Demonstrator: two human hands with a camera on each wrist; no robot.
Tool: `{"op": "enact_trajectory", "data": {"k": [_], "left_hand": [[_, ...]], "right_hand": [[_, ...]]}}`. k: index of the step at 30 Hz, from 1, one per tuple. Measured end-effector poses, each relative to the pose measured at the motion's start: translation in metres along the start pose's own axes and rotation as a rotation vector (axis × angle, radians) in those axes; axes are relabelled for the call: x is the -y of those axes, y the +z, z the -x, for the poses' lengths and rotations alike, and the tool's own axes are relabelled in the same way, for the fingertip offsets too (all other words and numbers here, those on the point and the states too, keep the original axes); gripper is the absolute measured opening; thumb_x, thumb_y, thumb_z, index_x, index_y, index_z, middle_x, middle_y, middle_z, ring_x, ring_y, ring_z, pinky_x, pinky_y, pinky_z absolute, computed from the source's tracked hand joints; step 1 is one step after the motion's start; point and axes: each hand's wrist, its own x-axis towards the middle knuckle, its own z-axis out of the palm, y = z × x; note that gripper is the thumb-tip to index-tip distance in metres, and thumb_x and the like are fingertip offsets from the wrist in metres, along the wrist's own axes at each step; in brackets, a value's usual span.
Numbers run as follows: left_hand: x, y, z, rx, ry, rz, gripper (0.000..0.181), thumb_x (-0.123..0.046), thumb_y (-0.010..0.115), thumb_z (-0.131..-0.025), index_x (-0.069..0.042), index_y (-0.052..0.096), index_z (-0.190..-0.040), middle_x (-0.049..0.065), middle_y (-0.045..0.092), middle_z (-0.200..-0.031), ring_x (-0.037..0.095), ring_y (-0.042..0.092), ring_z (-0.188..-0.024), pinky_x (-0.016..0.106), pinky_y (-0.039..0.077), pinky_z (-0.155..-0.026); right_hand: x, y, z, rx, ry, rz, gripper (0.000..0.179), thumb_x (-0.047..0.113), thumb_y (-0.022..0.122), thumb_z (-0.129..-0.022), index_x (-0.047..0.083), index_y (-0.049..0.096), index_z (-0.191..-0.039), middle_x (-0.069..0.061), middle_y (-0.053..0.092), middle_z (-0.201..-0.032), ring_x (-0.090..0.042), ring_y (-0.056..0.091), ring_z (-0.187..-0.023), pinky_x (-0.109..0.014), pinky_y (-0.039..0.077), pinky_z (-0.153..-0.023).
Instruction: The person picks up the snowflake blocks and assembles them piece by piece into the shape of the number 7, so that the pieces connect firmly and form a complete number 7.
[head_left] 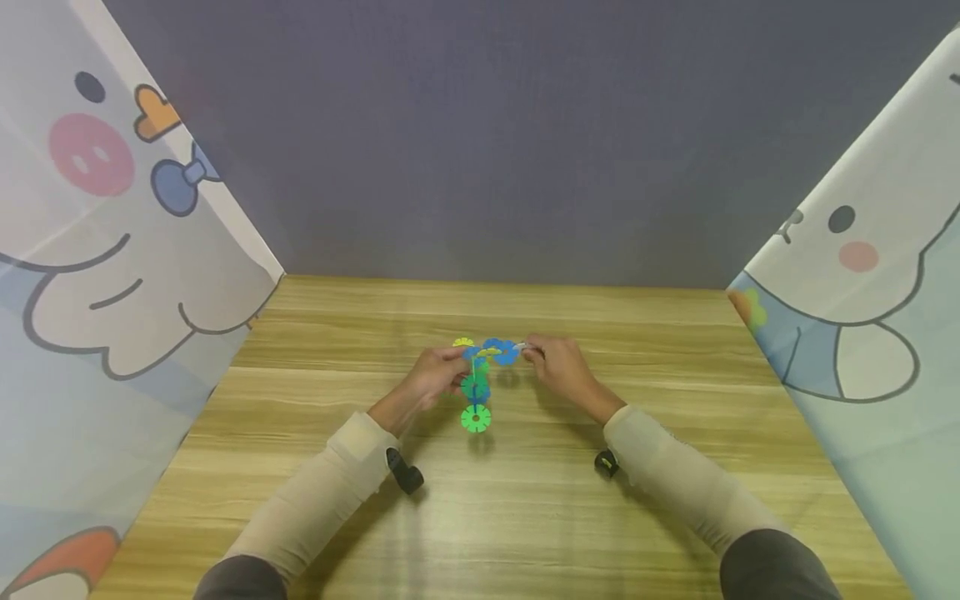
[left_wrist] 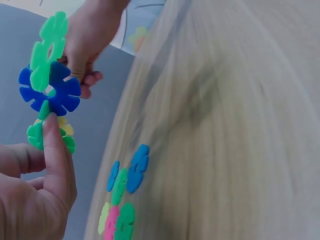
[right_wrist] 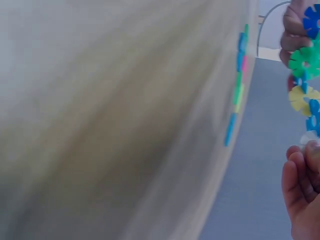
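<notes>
A chain of interlocking snowflake discs in green, blue and yellow is held up in front of me; its lowest green disc [head_left: 476,418] is nearest me. My left hand [head_left: 435,372] grips the chain from the left, its fingers at a green disc [left_wrist: 36,135] beside a dark blue disc [left_wrist: 67,92]. At the chain's right end, my right hand [head_left: 558,365] pinches a white disc [right_wrist: 309,137] against a blue disc [head_left: 507,352]. A yellow disc [right_wrist: 300,100] sits between the blue ones. The fingers partly hide the white disc.
Several loose discs lie on the wood-grain table [head_left: 600,517], among them a blue disc [left_wrist: 138,169], a pink disc [left_wrist: 111,222] and a green disc [left_wrist: 125,222]. A grey panel [head_left: 510,142] rises behind, with cartoon-printed side walls [head_left: 877,333].
</notes>
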Motion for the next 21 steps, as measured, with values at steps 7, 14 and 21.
{"op": "enact_trajectory", "data": {"k": [7, 14, 21], "left_hand": [[-0.001, -0.003, 0.000, -0.031, -0.001, 0.021, 0.052, -0.008, 0.057, -0.098, -0.003, 0.048, -0.150, 0.003, 0.059, -0.087, 0.013, 0.057, -0.072, 0.018, 0.056, -0.061], [-0.003, -0.011, -0.002, -0.008, -0.016, -0.068, 0.049, -0.015, 0.055, -0.102, -0.007, 0.049, -0.150, 0.007, 0.062, -0.105, 0.019, 0.060, -0.090, 0.019, 0.054, -0.064], [-0.002, -0.009, -0.008, 0.026, 0.031, -0.202, 0.054, -0.040, 0.057, -0.104, -0.003, 0.053, -0.143, 0.016, 0.057, -0.135, 0.030, 0.060, -0.115, 0.038, 0.060, -0.088]], "right_hand": [[0.004, -0.007, -0.004, 0.046, -0.048, 0.098, 0.010, 0.010, 0.071, -0.095, 0.006, 0.071, -0.086, -0.003, 0.070, -0.071, -0.009, 0.055, -0.058, -0.028, 0.051, -0.056], [0.003, -0.001, 0.000, 0.079, -0.007, 0.069, 0.010, 0.012, 0.068, -0.097, 0.006, 0.069, -0.089, 0.001, 0.059, -0.066, -0.009, 0.049, -0.059, -0.027, 0.047, -0.057], [0.004, 0.002, 0.000, 0.116, 0.061, 0.046, 0.008, 0.013, 0.068, -0.098, 0.006, 0.070, -0.095, -0.001, 0.061, -0.069, -0.010, 0.050, -0.060, -0.027, 0.046, -0.057]]}}
